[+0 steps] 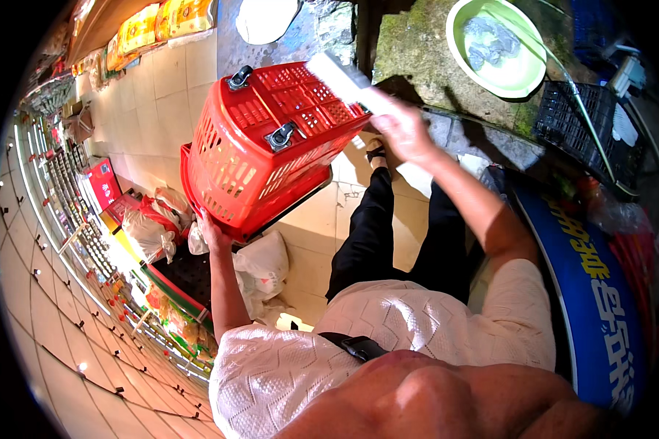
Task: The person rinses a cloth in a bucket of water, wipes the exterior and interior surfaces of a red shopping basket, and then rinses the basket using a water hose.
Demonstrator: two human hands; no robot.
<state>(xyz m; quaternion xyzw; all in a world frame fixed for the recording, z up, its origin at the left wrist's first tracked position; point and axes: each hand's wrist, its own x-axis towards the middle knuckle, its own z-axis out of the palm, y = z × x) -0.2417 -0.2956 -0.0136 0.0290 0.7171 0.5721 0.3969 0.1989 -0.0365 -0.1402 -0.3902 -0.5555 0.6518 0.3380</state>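
A red plastic shopping basket [230,142] on casters is tipped so that its slotted underside faces up and away from me. Two black casters, one at the upper corner [240,77] and one nearer me [280,136], show on that underside. My left hand [214,230] grips the basket near its rim, low on the left; part of the fingers is hidden behind it. In my right hand [403,131] is a white brush [338,77], blurred, its head over the far right edge of the underside. Whether the brush touches the plastic, I cannot tell.
A pale green basin [497,85] with grey cloth and liquid stands on the mossy slab ahead right, a hose over it. Beside it is a black crate [560,112]. A blue sign panel [576,307] is close on my right; white plastic bags [263,258] lie left.
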